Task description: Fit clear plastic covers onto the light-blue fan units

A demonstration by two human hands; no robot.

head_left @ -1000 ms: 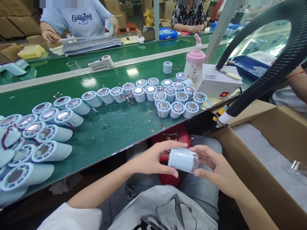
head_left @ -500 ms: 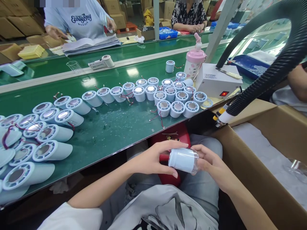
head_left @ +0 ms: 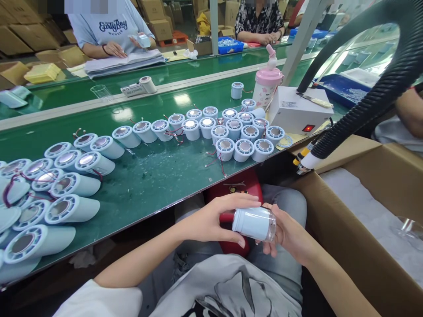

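Note:
Above my lap, a pale blue cylinder (head_left: 251,223) lies sideways inside a clear plastic cup (head_left: 272,225). My left hand (head_left: 222,219) grips the cylinder's left end, thumb below and fingers above. At the cup's rounded right end is my right hand (head_left: 287,229), its fingers curled behind and under the clear plastic. On the bench edge beyond my hands stand many similar pale blue cylinders (head_left: 244,150) with vented rings and silvery discs on top; thin red and dark wires trail from some of them.
A green bench (head_left: 158,180) runs across. To the right are a white box (head_left: 297,110) with a lit red switch, a black ribbed hose (head_left: 350,119) and an open carton (head_left: 343,237). A pink-lidded tumbler (head_left: 268,83) stands behind. Two co-workers sit opposite.
My right hand has shifted its fingers around the cup's end, showing more clear plastic. My left hand keeps its grip. The co-worker opposite now holds up a pale blue piece.

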